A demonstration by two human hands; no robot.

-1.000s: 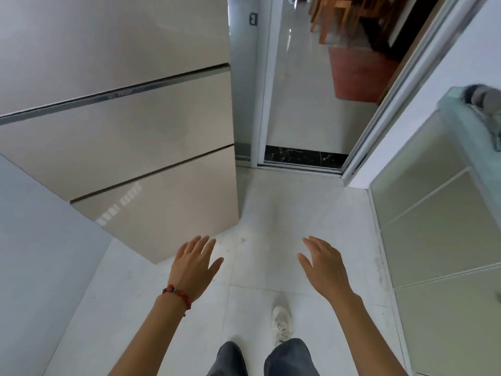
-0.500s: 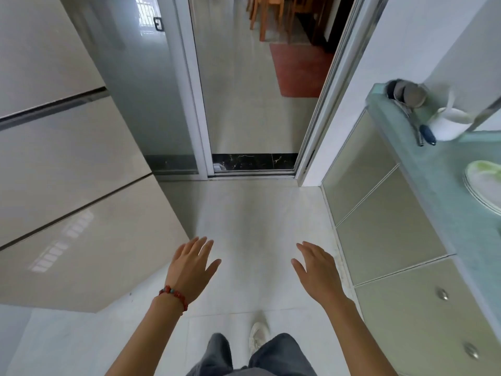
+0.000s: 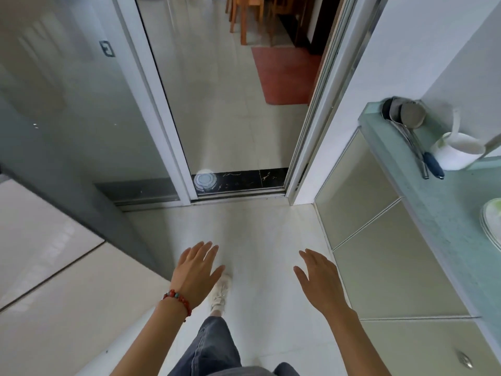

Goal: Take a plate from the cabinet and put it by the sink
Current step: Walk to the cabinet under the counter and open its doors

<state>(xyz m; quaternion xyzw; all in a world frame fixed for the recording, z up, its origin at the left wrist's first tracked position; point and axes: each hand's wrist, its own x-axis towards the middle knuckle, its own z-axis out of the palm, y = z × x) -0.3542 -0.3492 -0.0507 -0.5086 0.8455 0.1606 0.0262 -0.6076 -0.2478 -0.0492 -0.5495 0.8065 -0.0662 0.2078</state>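
both grips wide open and empty, left hand [image 3: 195,272] and right hand [image 3: 320,280] hovering over the floor [image 3: 260,234], plates [image 3: 492,226] on the surface [image 3: 439,213] far right

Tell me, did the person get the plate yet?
Not yet. Both the left hand and the right hand are open and empty over the floor. The person is standing between the cabinet doors with none open. Plates already lie on the green counter. Left: open a cabinet, take a plate, carry it to the sink, which is out of view.
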